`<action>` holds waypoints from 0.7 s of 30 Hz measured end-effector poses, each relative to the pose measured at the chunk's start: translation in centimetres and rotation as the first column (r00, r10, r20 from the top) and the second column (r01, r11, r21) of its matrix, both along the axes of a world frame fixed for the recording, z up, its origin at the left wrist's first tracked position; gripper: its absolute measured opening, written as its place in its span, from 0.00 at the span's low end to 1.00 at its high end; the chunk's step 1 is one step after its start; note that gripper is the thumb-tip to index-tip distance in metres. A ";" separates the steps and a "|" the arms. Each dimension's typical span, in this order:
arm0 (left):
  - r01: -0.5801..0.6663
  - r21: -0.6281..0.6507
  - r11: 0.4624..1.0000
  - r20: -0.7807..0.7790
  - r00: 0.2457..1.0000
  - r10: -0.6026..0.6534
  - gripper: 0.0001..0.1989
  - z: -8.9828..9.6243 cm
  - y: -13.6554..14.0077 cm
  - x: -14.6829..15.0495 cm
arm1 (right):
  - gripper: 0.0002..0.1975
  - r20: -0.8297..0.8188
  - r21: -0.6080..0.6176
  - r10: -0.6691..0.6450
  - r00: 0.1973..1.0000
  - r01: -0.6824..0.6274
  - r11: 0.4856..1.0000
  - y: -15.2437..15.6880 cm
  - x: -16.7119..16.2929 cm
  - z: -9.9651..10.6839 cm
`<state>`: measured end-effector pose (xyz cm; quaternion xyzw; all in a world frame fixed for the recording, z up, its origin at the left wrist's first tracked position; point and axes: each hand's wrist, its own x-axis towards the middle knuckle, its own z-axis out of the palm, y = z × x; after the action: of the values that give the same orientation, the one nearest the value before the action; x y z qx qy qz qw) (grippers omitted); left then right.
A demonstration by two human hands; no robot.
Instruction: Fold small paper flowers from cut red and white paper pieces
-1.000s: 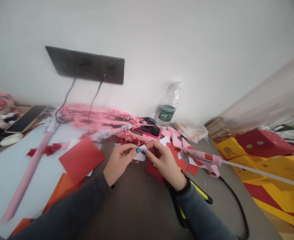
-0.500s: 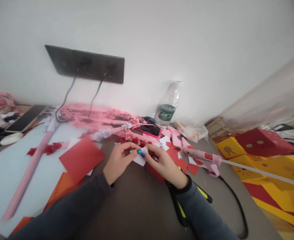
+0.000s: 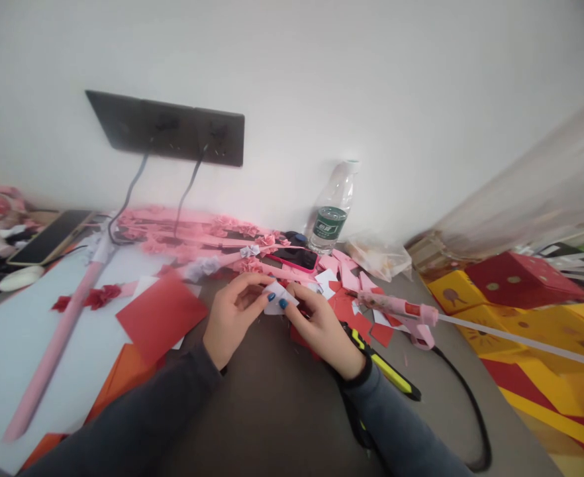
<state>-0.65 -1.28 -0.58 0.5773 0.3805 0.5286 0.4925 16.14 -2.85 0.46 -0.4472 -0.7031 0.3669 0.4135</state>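
Note:
A small white piece of paper (image 3: 275,303) is pinched between both hands above the middle of the table. My left hand (image 3: 233,316) grips its left side, thumb on top and fingers behind. On the right side, my right hand (image 3: 322,328) holds it the same way, with the thumb tip near the other thumb. Just beyond my hands lie pink and white paper flowers (image 3: 250,251) on stems. Red paper scraps (image 3: 342,307) are strewn right of my right hand. Beneath my right wrist lies a yellow and black cutter (image 3: 390,372), partly covered.
A pink glue gun (image 3: 396,307) with a white stick and black cord lies at the right. Behind stand a water bottle (image 3: 330,218) and a phone (image 3: 296,258). Red paper sheets (image 3: 161,318) and a pink rolled tube (image 3: 61,358) lie left. Yellow and red boxes (image 3: 525,283) stand far right.
The white paper has turned between my fingers and shows more of its face. My right hand has shifted slightly left and down, uncovering more of the cutter.

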 end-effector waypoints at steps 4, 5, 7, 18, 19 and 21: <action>0.010 0.095 0.995 0.002 1.000 -0.010 0.04 0.0 0.0 0.0 | 0.14 -0.021 -0.004 -0.015 1.000 0.014 1.000 0.0 0.0 0.1; 0.015 0.096 0.995 0.008 1.000 -0.015 0.04 0.0 0.0 0.0 | 0.14 -0.025 -0.002 -0.012 1.000 0.012 1.000 0.0 0.0 0.1; 0.039 0.069 0.997 0.027 0.999 -0.041 0.03 0.0 0.1 0.0 | 0.14 -0.037 0.001 -0.008 0.999 0.008 1.000 0.0 0.1 0.1; 0.210 -0.146 0.967 0.287 0.944 -0.161 0.10 -0.4 0.5 0.2 | 0.14 -0.017 0.011 -0.009 1.000 0.009 1.000 0.1 0.7 -0.1; 0.235 -0.167 0.958 0.342 0.925 -0.167 0.13 -0.5 0.5 0.3 | 0.14 -0.009 0.016 -0.012 1.000 0.012 1.000 0.1 0.7 -0.1; 0.290 -0.219 0.932 0.427 0.887 -0.175 0.17 -0.5 0.5 0.5 | 0.13 -0.002 0.019 -0.020 1.000 0.020 1.000 0.2 0.7 -0.2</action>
<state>-0.16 -0.77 -1.09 0.4238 0.2691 0.5134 0.6960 16.86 -2.68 0.28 -0.4501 -0.7018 0.3562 0.4219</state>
